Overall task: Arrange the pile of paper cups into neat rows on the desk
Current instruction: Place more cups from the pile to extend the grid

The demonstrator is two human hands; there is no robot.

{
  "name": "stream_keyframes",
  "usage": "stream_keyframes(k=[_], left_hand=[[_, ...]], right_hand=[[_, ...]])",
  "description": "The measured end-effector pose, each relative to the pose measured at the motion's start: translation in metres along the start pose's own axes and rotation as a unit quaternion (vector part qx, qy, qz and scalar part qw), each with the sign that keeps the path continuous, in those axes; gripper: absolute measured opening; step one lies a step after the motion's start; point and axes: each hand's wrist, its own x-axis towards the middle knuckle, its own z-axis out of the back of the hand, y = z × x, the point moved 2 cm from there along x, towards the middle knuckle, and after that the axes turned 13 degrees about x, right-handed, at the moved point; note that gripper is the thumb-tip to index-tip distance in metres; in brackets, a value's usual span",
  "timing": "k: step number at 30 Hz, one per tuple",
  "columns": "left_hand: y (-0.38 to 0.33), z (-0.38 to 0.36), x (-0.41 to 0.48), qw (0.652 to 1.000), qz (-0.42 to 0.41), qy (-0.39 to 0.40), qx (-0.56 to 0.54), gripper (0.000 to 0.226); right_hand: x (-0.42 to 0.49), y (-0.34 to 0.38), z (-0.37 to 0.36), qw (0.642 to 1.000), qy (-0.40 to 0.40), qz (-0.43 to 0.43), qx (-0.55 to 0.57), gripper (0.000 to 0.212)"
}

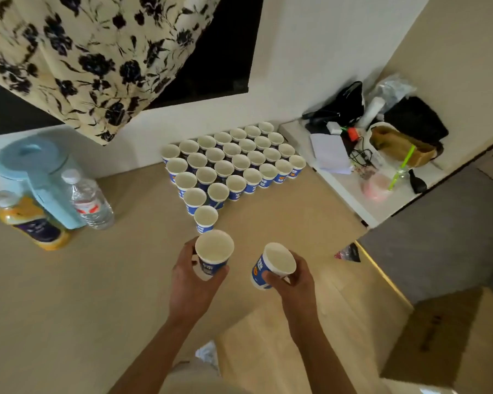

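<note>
At the left of the tabletop (69, 280) stand a juice bottle (26, 220), a pale blue jug (37, 177) and a water bottle (87, 200), well apart from the work. In the middle, against the far wall, sits the block of cups (234, 157), rims up and touching. A lone cup (205, 216) begins a new row at its near left corner. Just near of that cup, the left hand (194, 277) grasps the left cup (214, 251) round its wall, upright. To its right, the right hand (293, 280) grips the right cup (276, 263), tilted with its base swung left. Neither cup looks set down yet. At the far right are a cluttered white shelf (339, 189) and, nearer, a cardboard box (444, 336).

The step in hand appears to be extending the near row rightward from the lone cup. To do it well:
- Bring each cup down upright, straight from above.
- Seat it touching the lone cup's right side and the row behind.
- Level the tilted cup first.
- Let go only once the base sits flat, since such light cups probably shift at a nudge.

By my count:
- One juice bottle, one jug and one water bottle.
- Four full rows of seven cups plus the lone one, so twenty-nine standing.
- Two more cups in the hands, so thirty-one in all.
- One box.
</note>
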Motion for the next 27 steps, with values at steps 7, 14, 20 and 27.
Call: stream_keyframes(k=[7,14,20,27], left_hand=[[-0.002,-0.02,0.036,0.996,0.057,-0.059,0.029,0.063],[-0.012,-0.045,0.047,0.985,0.11,-0.131,0.035,0.063],[-0.027,-0.075,0.05,0.965,0.178,-0.188,0.04,0.063],[-0.041,-0.103,0.051,0.944,0.216,-0.242,0.066,0.063]], right_hand=[[0.086,-0.01,-0.024,0.993,0.073,-0.02,-0.086,0.06],[0.161,-0.029,-0.049,0.976,0.161,-0.052,-0.136,0.072],[0.21,-0.045,-0.059,0.953,0.251,-0.058,-0.158,0.064],[0.253,-0.085,-0.058,0.935,0.295,-0.082,-0.179,0.054]])
